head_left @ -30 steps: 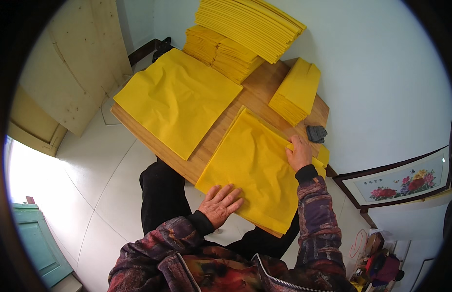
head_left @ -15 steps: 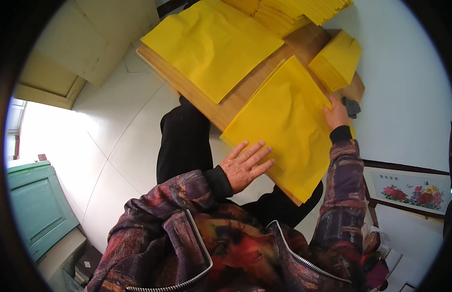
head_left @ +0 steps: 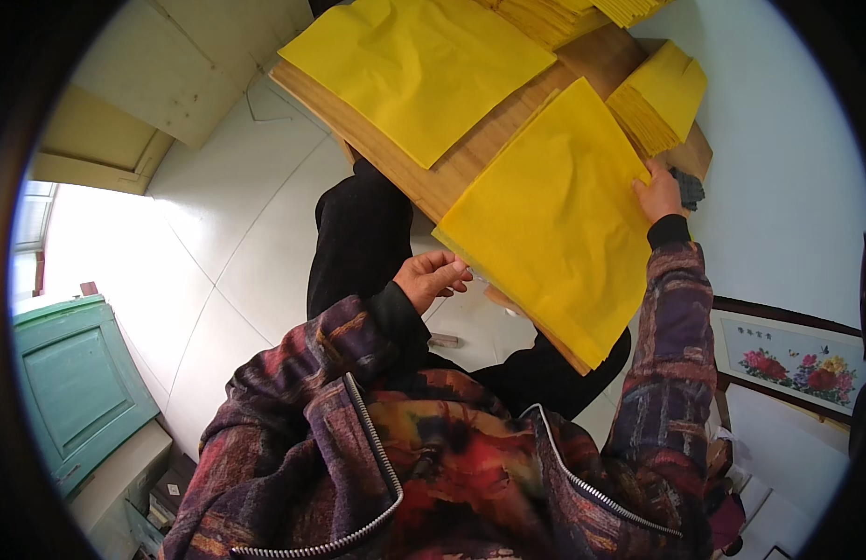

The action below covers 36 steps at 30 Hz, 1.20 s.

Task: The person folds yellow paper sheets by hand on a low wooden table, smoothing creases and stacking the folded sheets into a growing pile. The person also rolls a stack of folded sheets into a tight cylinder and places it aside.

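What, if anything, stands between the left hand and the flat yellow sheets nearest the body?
Nothing visible: the left hand is beside the near edge of the flat yellow sheets; whether they touch is unclear.

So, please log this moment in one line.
left hand: at near edge of yellow sheets, grip unclear | right hand: at their right edge | wooden table: beneath | second yellow pile: farther left

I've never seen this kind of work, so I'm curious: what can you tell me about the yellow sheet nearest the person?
The sheet is bright yellow, matt and roughly square, and looks like soft cloth. Shallow creases cross it, and layer edges along its left side suggest more beneath. It lies on the wooden table, one corner toward the person. The right hand touches its right edge; the left hand is at its near edge, contact unclear.
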Each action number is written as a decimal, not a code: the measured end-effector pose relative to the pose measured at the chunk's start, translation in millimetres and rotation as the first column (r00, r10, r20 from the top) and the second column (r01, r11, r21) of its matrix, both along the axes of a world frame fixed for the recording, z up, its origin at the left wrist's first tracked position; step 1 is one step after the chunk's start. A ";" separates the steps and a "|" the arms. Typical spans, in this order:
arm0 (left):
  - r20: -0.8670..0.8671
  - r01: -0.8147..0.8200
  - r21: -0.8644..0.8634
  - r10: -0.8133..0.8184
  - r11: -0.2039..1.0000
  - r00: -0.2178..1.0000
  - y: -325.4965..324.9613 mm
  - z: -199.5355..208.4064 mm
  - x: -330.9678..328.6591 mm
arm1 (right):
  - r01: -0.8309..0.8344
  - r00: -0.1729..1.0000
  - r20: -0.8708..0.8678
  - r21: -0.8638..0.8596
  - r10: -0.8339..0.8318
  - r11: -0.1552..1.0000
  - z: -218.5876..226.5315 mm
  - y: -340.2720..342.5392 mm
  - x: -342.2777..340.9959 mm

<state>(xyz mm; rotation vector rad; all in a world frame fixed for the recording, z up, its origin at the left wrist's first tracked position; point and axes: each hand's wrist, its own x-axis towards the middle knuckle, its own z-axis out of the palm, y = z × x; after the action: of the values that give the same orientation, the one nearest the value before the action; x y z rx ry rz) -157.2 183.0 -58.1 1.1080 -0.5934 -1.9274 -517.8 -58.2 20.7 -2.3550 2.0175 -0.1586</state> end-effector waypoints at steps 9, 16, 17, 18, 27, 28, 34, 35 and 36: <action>0.020 -0.105 0.040 0.104 0.994 0.994 -7.3 -0.9 -13.3 | 0.000 0.999 -0.033 0.011 0.001 1.000 3.3 -0.7 2.9; 0.000 -0.078 0.018 0.078 0.997 0.997 1.3 -1.3 -4.5 | -0.003 1.000 -0.027 0.026 0.004 1.000 1.4 -9.1 -0.8; -0.011 -0.079 0.014 0.079 0.997 0.997 2.5 -1.1 -3.2 | 0.001 1.000 -0.024 0.033 0.000 0.999 1.4 -10.7 -2.2; -0.024 -0.079 0.008 0.080 0.997 0.997 3.5 -0.9 -1.8 | 0.008 1.000 -0.014 0.031 -0.008 0.999 1.7 -12.3 -3.4; -0.088 -0.183 0.154 0.198 0.971 0.976 28.0 12.0 23.9 | 0.013 0.999 0.029 0.036 -0.014 0.999 8.1 -15.7 -1.1; -0.134 -0.219 0.121 0.235 0.968 0.963 30.6 12.6 20.7 | 0.006 0.998 0.063 0.052 -0.009 0.999 9.3 -14.8 -0.5; -0.067 0.004 0.129 0.004 0.992 0.998 26.4 4.6 -11.1 | 0.013 0.998 0.064 0.060 -0.017 0.998 7.2 -14.5 3.6; -0.050 -0.063 0.036 0.064 0.997 0.997 26.0 3.3 -16.0 | 0.028 0.997 0.068 0.064 -0.033 0.998 6.6 -14.9 3.6; 0.025 -0.019 0.008 0.019 1.000 1.000 25.3 2.6 -13.3 | 0.036 0.998 0.057 0.066 -0.040 0.997 6.1 -15.1 3.9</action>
<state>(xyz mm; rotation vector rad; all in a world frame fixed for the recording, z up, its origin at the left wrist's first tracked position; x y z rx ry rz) -170.6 208.3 -55.5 1.1409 -0.5865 -1.9039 -513.9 -73.3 26.9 -2.2484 2.0101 -0.1582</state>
